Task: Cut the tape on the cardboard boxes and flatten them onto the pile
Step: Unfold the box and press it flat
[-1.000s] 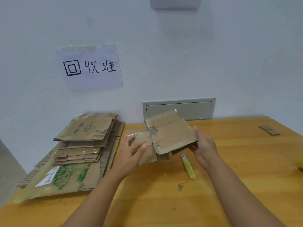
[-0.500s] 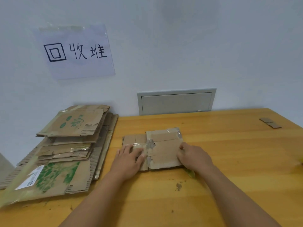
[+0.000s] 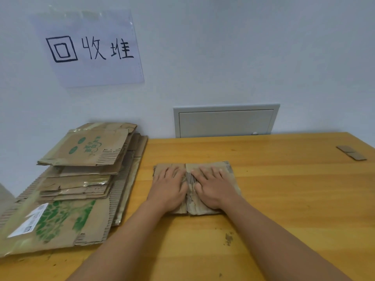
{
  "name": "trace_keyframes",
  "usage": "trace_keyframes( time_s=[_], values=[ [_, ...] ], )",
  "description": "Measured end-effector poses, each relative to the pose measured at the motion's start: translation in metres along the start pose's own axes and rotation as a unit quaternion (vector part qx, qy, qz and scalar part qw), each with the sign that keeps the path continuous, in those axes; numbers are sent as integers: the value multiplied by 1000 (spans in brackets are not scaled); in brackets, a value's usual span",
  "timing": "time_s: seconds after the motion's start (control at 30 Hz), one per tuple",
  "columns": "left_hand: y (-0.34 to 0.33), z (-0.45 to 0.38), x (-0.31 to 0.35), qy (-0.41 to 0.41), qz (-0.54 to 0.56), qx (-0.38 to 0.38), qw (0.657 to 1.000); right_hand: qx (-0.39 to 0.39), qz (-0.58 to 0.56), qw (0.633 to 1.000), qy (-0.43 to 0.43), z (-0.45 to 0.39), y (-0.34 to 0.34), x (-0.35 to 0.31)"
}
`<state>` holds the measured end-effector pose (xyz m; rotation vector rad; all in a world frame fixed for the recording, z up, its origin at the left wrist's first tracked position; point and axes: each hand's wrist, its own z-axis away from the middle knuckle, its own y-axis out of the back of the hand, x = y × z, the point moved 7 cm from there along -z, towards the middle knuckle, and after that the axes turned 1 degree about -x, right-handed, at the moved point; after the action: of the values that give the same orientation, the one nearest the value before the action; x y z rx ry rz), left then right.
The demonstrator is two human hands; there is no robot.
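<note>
A small brown cardboard box [image 3: 228, 168] lies flattened on the wooden table [image 3: 284, 189], a little right of the pile. My left hand [image 3: 169, 186] presses its left half with straight fingers. My right hand [image 3: 215, 187] presses the right half the same way, palm down. The two hands lie side by side, almost touching. The pile of flattened boxes [image 3: 81, 171] sits at the table's left end, with green print on several sheets. The yellow-green cutter seen earlier is hidden.
A paper sign with handwritten characters [image 3: 91, 47] hangs on the white wall above the pile. A grey wall panel [image 3: 225, 121] sits behind the table. A small cardboard scrap [image 3: 351, 152] lies at the far right. A dark stain [image 3: 228, 238] marks the near tabletop.
The box was held up off the table, then lowered and pushed flat. Both hands have slid onto its top and now press down. The cutter has gone out of sight.
</note>
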<state>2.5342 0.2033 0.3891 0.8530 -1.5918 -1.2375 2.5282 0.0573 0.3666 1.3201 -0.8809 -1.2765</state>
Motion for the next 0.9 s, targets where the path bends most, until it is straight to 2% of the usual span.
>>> trace_keyframes(
  time_s=[0.13, 0.3, 0.43, 0.57, 0.7, 0.9],
  values=[
    [-23, -8, 1, -4, -7, -74, 997, -1, 2, 1000, -14, 2, -5, 0],
    [-29, -9, -1, 13, -21, -85, 996, -37, -10, 999, -16, -4, 0, 5],
    [-27, -7, 0, 16, -16, -100, 995, -27, 6, 998, -57, 4, 1, 18],
    [-25, -10, -2, 18, -8, -139, 990, -28, 2, 998, -58, 8, -2, 19],
    [-28, -10, 1, 23, -18, -133, 991, -31, 4, 998, -62, 7, -2, 19],
    [-31, -10, 3, 29, -25, -132, 991, -91, 9, 994, -56, 0, 6, 27]
  ],
)
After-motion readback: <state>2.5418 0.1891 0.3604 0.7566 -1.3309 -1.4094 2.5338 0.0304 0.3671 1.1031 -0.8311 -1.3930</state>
